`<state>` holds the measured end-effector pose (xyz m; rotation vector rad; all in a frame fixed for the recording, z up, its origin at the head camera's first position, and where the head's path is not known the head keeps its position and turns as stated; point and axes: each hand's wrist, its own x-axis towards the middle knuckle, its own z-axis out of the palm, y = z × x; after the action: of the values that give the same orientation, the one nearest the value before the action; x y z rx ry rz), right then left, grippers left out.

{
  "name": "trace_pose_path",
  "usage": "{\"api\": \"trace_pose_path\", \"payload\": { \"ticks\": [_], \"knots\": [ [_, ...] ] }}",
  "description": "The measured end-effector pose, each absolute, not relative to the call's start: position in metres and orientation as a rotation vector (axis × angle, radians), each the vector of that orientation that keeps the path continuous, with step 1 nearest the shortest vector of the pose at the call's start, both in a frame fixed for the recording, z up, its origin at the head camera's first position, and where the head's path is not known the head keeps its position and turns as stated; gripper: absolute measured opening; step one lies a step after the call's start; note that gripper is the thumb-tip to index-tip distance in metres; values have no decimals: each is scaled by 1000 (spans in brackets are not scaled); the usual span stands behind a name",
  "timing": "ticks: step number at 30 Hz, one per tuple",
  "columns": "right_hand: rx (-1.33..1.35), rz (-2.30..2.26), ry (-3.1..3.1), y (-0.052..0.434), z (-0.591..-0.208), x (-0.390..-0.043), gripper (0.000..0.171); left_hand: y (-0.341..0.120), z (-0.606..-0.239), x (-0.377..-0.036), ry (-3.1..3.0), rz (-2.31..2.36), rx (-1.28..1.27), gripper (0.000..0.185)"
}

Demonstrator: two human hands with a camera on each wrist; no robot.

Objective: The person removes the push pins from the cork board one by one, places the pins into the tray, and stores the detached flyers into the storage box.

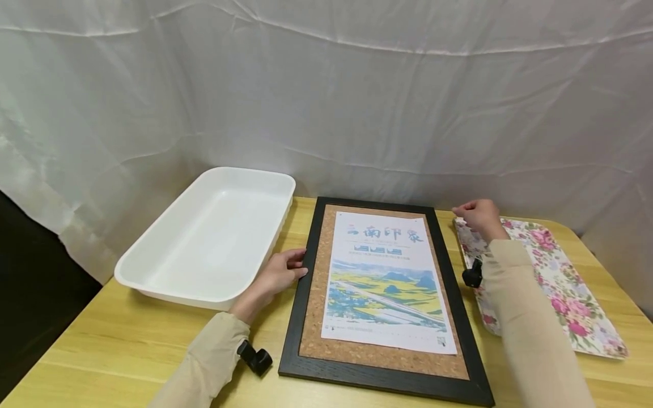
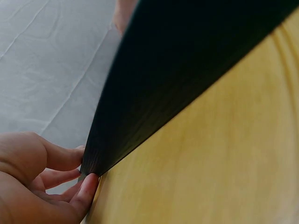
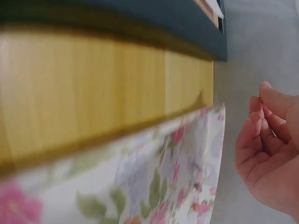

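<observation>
A black-framed cork board (image 1: 377, 365) lies flat on the wooden table, with a printed poster (image 1: 382, 289) on its cork. Small dark dots show at the poster's corners. My left hand (image 1: 278, 272) rests beside the board's left side, its thumb and fingertips touching the black edge (image 2: 100, 144). Over the far end of a floral tray (image 1: 556, 283), my right hand (image 1: 479, 216) is raised. Between its thumb and index finger it pinches a tiny gold-coloured pin (image 3: 259, 98), mostly hidden by the fingertips.
A deep white plastic basin (image 1: 204, 243) stands to the left of the board. Behind everything hangs a pale grey curtain (image 1: 377, 102). Wooden tabletop (image 1: 102, 345) shows at the front left and between the board and the tray.
</observation>
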<state>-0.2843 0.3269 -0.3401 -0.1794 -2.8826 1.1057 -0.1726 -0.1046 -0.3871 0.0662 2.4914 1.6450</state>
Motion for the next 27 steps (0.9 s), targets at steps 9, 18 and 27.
{"api": "trace_pose_path", "payload": {
  "ticks": [9,18,27],
  "knots": [
    [-195,1065,-2909,355,-343,-280,42,-106,-388,-172,2499,1647,63,50],
    [-272,1018,-2903,380,-342,-266,42,-105,-388,-172,2493,1652,60,50],
    [-311,993,-2919,405,-344,-259,45,-105,-386,-172,2500,1630,55,50]
  ]
}}
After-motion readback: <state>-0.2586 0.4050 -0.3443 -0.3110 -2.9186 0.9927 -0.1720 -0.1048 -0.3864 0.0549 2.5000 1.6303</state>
